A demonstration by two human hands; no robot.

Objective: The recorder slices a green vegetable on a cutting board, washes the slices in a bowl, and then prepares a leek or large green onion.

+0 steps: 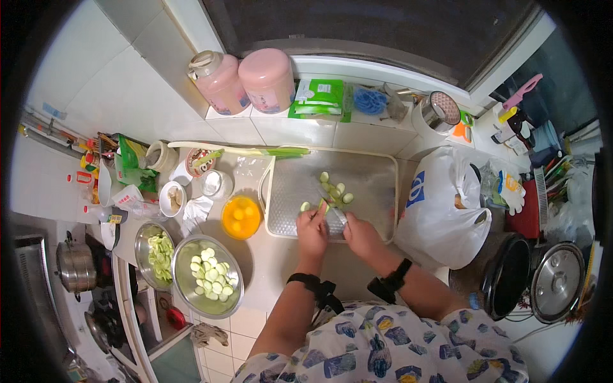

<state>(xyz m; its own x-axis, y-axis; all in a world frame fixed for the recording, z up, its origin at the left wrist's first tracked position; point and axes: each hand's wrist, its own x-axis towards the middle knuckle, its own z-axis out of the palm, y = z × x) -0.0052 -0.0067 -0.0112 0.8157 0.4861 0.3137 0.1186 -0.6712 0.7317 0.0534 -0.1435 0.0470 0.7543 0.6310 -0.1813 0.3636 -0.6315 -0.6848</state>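
My right hand (364, 237) is closed round the handle of a kitchen knife (335, 221), its blade pointing away over the metal cutting board (287, 217). Beside the blade, my left hand (311, 231) has its fingers bent down on a short piece of pale green vegetable (324, 206), apparently zucchini, mostly hidden by the fingers. Just beyond both hands lie several loose round zucchini slices (340, 189), with green skin and pale flesh. A metal bowl (184, 288) to the left holds many such slices. Behind it, a second metal bowl (144, 267) contains thinner green pieces.
An orange bowl of cracked eggs (241, 217) stands left of the board. A long leek (236, 149) lies along the back. On the right is a bulging white plastic bag (440, 210), with a dark pot (507, 274) nearer me. Pink canisters (268, 80) occupy the ledge.
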